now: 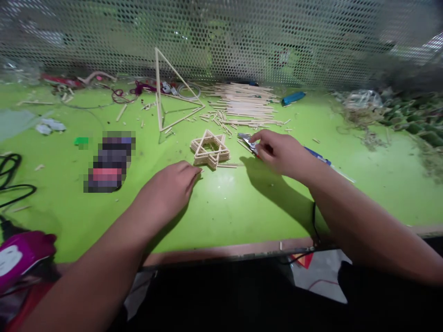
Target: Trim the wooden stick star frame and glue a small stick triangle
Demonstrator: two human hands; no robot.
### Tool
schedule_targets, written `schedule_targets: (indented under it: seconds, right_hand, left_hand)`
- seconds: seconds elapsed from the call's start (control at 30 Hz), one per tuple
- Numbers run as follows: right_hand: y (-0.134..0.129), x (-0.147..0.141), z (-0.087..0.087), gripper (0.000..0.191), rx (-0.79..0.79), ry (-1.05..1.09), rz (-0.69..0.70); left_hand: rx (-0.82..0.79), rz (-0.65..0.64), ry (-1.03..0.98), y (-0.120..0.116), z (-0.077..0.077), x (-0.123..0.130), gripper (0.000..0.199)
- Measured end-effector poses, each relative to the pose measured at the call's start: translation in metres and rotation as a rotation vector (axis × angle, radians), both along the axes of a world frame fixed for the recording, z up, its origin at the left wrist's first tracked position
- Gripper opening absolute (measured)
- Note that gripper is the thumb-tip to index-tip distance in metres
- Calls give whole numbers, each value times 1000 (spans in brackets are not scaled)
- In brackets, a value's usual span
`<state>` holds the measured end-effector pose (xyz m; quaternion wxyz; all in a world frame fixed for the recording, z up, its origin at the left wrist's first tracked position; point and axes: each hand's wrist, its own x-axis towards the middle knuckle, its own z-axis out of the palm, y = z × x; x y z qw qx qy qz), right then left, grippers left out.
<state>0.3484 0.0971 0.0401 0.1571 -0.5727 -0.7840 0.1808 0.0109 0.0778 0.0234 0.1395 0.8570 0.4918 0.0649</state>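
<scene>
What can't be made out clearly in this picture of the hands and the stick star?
In the head view:
The blurred dark object: coarse squares hide what it is.
The metal hand tool: its handles are hidden by the right hand.
The blue strip: one end is hidden by that hand.
The magenta item: cut off by the left edge.
</scene>
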Motion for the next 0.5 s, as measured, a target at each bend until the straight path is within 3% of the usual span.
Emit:
schedule_targets:
  seconds: [0.17,0.23,0.37,0.5]
  right_hand:
    - [29,-23,-3,43,96,-174,46]
    - [26,-35,-4,39,114,-243,94]
    - [10,-55,-9,17,-3,-288,128]
    - [2,-66,-18,16,-44,-274,108]
  left_hand:
    - [-32,19,25,1,-2,-1,36]
    - [-42,56,10,1,-1,-2,33]
    - [-89,139,-74,1,-1,-1,31]
    - [-164,198,-209,-3,-3,2,29]
